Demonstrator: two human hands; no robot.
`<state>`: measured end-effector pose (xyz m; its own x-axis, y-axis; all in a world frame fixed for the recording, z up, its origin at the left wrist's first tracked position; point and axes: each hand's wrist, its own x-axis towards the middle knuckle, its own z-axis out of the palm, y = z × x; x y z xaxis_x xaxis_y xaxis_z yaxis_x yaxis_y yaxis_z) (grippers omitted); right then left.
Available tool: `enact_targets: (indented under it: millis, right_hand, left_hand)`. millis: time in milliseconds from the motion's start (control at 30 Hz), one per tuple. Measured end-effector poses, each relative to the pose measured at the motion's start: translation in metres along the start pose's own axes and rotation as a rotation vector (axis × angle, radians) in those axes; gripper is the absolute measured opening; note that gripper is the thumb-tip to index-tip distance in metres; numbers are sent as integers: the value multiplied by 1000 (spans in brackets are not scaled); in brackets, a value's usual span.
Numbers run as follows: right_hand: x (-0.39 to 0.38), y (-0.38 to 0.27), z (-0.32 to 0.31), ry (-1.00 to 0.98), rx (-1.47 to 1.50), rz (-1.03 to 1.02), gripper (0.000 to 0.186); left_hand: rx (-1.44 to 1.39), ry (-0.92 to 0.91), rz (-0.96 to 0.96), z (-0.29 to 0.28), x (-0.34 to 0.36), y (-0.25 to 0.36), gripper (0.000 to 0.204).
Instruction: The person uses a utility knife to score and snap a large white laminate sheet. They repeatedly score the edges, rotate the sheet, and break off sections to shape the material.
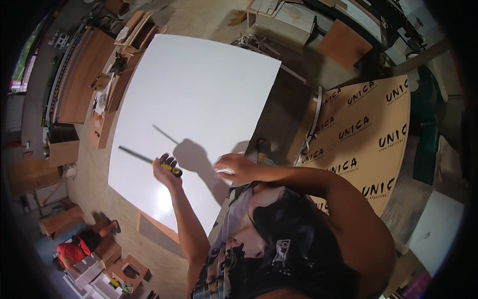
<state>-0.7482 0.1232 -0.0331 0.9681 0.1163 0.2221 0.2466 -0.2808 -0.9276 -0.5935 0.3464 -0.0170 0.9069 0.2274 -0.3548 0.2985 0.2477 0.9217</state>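
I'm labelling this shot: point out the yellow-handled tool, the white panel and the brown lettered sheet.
Yellow-handled tool (139,156): head view, on its long grey blade.
White panel (194,94): head view, on its bare upper face.
Brown lettered sheet (366,147): head view, middle of its printed face.

Left grip (167,168) curled, right arm (303,175) bent
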Motion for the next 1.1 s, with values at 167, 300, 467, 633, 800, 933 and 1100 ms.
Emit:
enact_targets:
  millis: [167,300,467,633,800,933,1100]
  right_hand:
    - [-144,14,-187,-38,-364,373,10]
    - [-256,-35,-265,-637,-322,930,25]
    - [-287,-92,-272,-224,285,869,35]
    - [-255,-89,-309,-76,127,970,34]
    - [-219,-73,-378,-119,-40,1046,32]
    - [-188,-54,-435,-127,-48,1070,31]
    - [-132,-21,-506,-173,-123,1046,30]
  left_hand:
    - [186,-60,44,79,20,-40,30]
    - [247,-62,-8,86,23,-39,30]
    - [330,73,-7,93,27,-39,28]
    - [386,136,38,108,32,-45,27]
    - [362,244,-10,120,33,-52,27]
    - [413,330,52,111,36,-52,28]
    - [487,436,-4,129,27,-45,28]
